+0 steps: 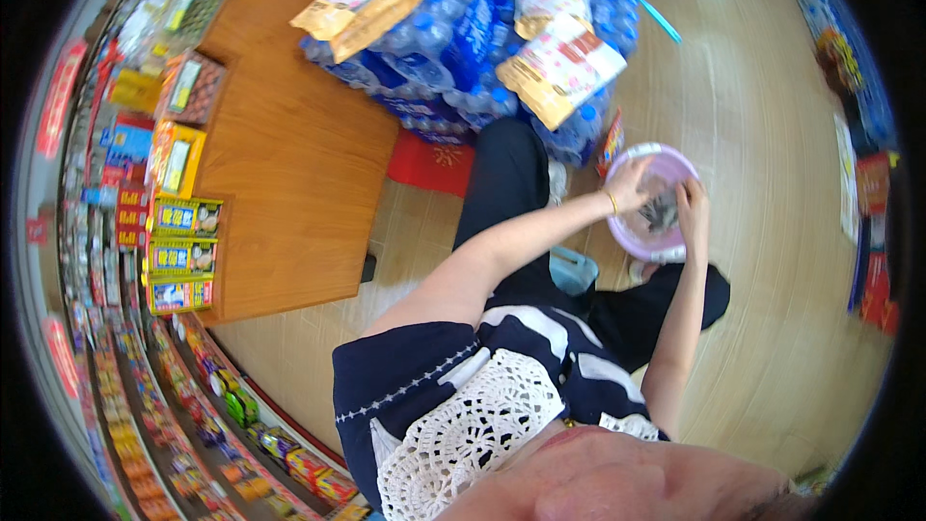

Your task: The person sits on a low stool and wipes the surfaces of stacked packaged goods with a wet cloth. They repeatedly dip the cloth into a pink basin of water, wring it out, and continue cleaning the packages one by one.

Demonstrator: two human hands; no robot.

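Observation:
A light purple plastic basin (617,230) stands on the floor in front of me, between my spread knees. Inside it lies a dark grey and whitish clump (660,213), perhaps a wet cloth; it is blurred. My left hand (631,187) reaches over the basin's left side, its fingers bent down near the clump's edge. My right hand (692,202) comes in from the right, fingers curled inward beside the clump. Whether either hand grips it is unclear. A gold-coloured bracelet (612,202) circles my left wrist.
Wrapped packs of blue-capped water bottles (463,36) are stacked ahead, with snack bags (564,72) on top. A turquoise stick (640,0) juts from the stack. Left stands a wooden counter (296,159). A light blue plastic object (574,270) sits between my legs. Shelves of packaged goods (239,405) curve behind left.

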